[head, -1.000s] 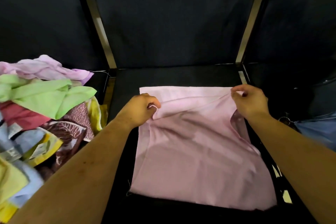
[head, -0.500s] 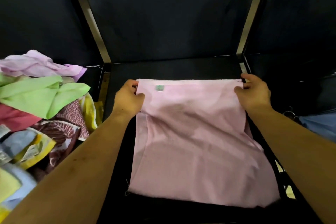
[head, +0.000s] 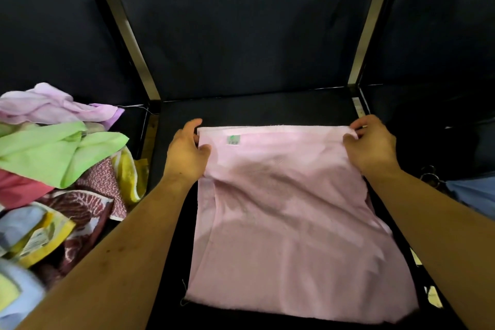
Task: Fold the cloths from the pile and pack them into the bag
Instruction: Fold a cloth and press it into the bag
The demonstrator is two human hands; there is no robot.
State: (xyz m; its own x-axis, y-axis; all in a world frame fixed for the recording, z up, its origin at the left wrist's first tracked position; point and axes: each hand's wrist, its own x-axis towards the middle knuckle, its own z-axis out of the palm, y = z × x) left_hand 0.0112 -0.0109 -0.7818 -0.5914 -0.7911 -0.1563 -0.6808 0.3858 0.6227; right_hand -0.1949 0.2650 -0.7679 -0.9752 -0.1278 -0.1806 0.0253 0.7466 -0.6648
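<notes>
1. Black table [head: 254, 110] fills the middle of the view, with a dark curtain [head: 241, 21] hanging behind it.
2. And there's the pink cloth [head: 294, 222], spread across that table, a little rumpled, its near edge lying close to the person.
3. Off to the left sits the pile of cloths [head: 61, 169]: green on top, lilac behind, then red, patterned maroon, yellow and pale blue, all in a jumble.
4. Blue fabric [head: 471, 193] peeks in at the right edge; can't tell what it is.
5. Left hand [head: 187, 153] pinches the cloth's far left corner, thumb on top.
6. Right hand [head: 372, 144] pinches the far right corner, fingers curled over the edge.
7. A small green label [head: 233, 140] shows on the cloth, just beside the left thumb.
</notes>
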